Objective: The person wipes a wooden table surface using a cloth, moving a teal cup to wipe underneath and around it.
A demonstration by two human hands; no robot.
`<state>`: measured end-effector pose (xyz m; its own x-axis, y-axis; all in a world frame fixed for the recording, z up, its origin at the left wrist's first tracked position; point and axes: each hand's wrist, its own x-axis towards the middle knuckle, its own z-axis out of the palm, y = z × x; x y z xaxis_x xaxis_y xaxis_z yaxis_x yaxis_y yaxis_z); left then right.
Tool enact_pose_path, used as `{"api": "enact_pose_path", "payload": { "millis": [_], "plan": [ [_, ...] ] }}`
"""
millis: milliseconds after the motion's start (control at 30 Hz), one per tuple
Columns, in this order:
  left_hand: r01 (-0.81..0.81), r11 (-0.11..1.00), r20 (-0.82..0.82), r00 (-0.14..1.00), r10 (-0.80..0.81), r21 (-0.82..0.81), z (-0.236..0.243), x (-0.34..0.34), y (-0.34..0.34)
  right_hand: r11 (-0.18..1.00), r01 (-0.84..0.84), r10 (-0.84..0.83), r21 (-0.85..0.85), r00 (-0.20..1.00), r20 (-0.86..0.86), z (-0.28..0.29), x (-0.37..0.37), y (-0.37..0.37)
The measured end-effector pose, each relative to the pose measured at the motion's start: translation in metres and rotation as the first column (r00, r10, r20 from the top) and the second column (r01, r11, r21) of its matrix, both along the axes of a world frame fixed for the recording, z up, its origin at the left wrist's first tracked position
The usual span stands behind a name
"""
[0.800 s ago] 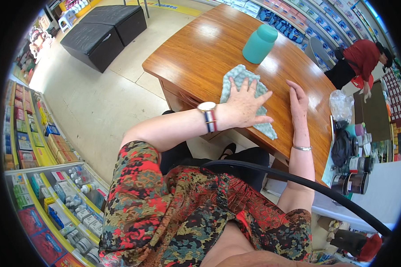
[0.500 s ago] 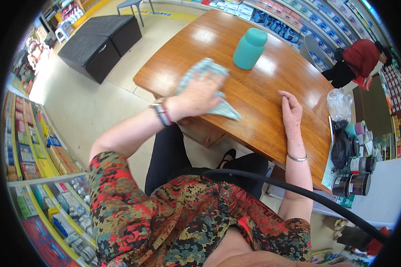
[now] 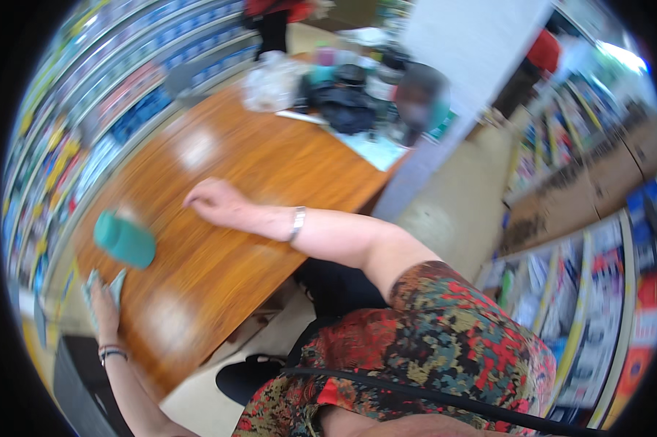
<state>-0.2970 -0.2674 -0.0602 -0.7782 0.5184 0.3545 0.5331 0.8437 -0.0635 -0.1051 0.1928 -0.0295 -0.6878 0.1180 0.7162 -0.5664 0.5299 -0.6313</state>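
1. Far left, and here is the action: the left hand [image 3: 106,309] is stretched right out to the table's end, over a pale green, textured cloth [image 3: 91,293]. Cloth corners poke out on both sides of the fingers. Is it pinched, or just pressed under the palm? Too small and blurred to tell.
2. Just beside it stands a teal, rounded bottle with a matching lid [image 3: 127,242], near the end of the table and clear of the cloth.
3. Across the middle sweeps the brown, glossy wooden table [image 3: 212,284], a broad stretch of it bare. So, how far along? By my reading, the wiping is mid-course: cloth out, hand on it, working the left end. Which parts are done, the shine does not say.
4. Now the right hand [image 3: 215,200], over the middle of the wood, fingers loosely curled, a narrow gap at most, and nothing showing in them. A silver metal bracelet [image 3: 298,222] circles that wrist.
5. Further right, a crumpled clear plastic bag [image 3: 270,80] and a black, bundled soft item [image 3: 343,109] occupy the far end; wiping beneath them looks undone, as a judgement, while they sit there.
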Motion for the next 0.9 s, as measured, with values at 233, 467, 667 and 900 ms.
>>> {"api": "enact_pose_path", "payload": {
  "millis": [233,467,667,900],
  "plan": [
    [-0.089,0.996,0.152,0.985,0.084,0.027,-0.044,-0.061,-0.051,0.992,0.073,-0.061,-0.102,0.991,0.116,-0.021,0.028,0.007],
    [-0.085,0.996,0.127,0.988,0.087,-0.019,-0.049,0.004,-0.119,0.987,0.113,-0.088,-0.116,0.976,0.201,-0.018,0.034,-0.006],
    [-0.052,0.999,0.012,0.999,0.052,0.012,-0.05,0.134,-0.128,0.993,0.074,-0.052,-0.093,0.974,0.22,-0.006,0.038,-0.018],
    [0.08,0.983,0.121,0.991,-0.06,-0.163,0.026,0.309,0.022,0.986,-0.009,0.043,-0.164,0.978,0.205,0.001,0.029,-0.036]
  ]
}}
